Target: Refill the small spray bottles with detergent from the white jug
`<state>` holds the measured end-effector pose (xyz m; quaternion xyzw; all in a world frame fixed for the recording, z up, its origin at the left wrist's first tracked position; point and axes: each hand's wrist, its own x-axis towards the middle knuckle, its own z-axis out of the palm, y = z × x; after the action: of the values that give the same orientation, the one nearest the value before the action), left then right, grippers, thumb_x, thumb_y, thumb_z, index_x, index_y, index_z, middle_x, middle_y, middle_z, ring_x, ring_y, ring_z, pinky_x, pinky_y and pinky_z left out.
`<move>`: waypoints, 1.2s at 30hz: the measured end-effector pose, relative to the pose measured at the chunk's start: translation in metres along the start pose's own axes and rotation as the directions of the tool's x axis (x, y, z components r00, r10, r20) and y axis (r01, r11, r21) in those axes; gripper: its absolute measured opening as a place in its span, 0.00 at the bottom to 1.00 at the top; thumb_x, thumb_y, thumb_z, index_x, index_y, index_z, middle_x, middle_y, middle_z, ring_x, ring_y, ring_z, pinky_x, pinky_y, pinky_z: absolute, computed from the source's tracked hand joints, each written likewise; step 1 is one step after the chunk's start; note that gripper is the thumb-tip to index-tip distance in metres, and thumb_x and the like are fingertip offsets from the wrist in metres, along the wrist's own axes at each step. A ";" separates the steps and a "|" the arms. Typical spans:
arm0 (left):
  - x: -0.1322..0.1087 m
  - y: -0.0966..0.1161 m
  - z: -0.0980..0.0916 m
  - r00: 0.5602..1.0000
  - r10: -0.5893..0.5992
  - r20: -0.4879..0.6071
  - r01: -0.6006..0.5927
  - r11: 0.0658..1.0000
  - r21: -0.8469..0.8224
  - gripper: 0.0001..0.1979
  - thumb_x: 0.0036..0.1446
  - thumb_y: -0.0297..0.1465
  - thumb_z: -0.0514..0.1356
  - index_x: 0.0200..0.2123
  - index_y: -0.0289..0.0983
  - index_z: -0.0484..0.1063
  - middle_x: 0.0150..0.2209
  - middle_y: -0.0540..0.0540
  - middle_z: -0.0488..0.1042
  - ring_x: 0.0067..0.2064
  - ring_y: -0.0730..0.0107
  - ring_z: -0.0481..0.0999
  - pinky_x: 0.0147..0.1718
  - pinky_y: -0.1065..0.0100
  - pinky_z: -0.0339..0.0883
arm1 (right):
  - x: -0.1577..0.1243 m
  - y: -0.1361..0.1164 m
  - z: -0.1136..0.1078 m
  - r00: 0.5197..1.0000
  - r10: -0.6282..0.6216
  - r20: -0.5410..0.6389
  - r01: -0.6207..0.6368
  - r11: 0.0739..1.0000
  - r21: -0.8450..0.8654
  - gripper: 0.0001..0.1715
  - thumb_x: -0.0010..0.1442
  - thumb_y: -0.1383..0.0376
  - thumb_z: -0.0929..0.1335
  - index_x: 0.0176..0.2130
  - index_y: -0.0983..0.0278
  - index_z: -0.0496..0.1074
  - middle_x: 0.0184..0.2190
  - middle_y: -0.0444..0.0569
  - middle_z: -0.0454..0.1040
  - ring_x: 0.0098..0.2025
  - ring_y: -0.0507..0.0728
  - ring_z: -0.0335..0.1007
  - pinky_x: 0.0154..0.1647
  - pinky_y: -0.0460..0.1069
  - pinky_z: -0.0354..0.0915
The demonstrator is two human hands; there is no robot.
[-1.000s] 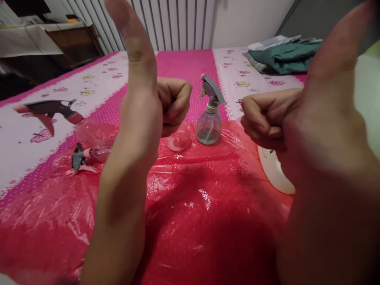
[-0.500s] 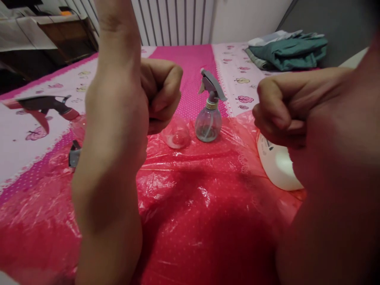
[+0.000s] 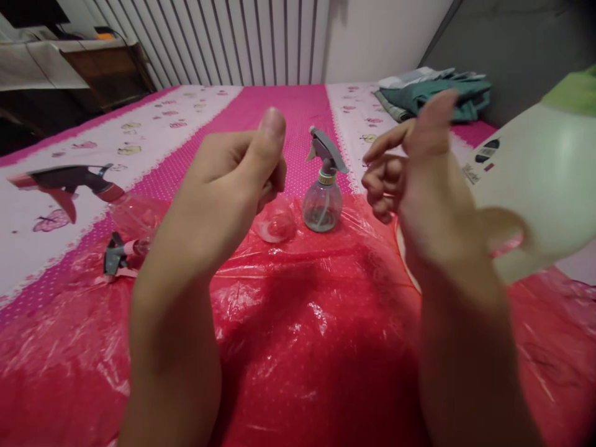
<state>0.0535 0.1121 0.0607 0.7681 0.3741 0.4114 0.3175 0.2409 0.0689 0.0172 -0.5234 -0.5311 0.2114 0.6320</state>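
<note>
Spray bottle (image 3: 322, 208) of clear, round plastic, grey-headed, stands upright; this side of it, left hand (image 3: 228, 180) fisted at its left, right hand (image 3: 421, 186) loosely parted at its right, neither clearly nearer.

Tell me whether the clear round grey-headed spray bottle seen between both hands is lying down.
No: the clear round spray bottle stands upright on the shiny red plastic sheet.
</note>
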 end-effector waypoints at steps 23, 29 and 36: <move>-0.002 -0.003 0.007 0.990 -0.052 0.134 0.001 0.937 0.350 0.19 0.68 0.46 0.55 0.33 0.38 0.71 0.31 0.51 0.75 0.32 0.78 0.67 0.34 0.68 0.53 | 0.012 0.026 -0.003 0.965 -0.190 0.180 0.247 0.889 -0.386 0.14 0.70 0.60 0.68 0.48 0.61 0.83 0.51 0.50 0.82 0.54 0.61 0.79 0.61 0.59 0.70; -0.009 -0.007 0.025 0.970 -0.142 0.197 0.059 0.924 0.377 0.23 0.62 0.50 0.62 0.54 0.41 0.72 0.56 0.46 0.77 0.54 0.61 0.76 0.50 0.60 0.67 | 0.000 -0.017 -0.039 0.988 -0.121 0.099 0.146 0.939 -0.313 0.15 0.70 0.51 0.70 0.44 0.53 0.85 0.43 0.43 0.84 0.49 0.58 0.82 0.52 0.54 0.76; -0.007 -0.005 0.033 0.907 0.004 0.421 -0.033 0.998 0.062 0.28 0.62 0.54 0.59 0.62 0.54 0.69 0.64 0.53 0.72 0.66 0.63 0.72 0.70 0.59 0.66 | -0.008 -0.024 -0.056 0.971 -0.107 0.213 0.133 0.984 -0.116 0.09 0.68 0.51 0.72 0.43 0.46 0.85 0.46 0.42 0.83 0.51 0.59 0.81 0.48 0.53 0.81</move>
<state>0.0778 0.1028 0.0390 0.8525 0.3032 0.2265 0.3605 0.2810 0.0292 0.0413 -0.5053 -0.6371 0.1911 0.5499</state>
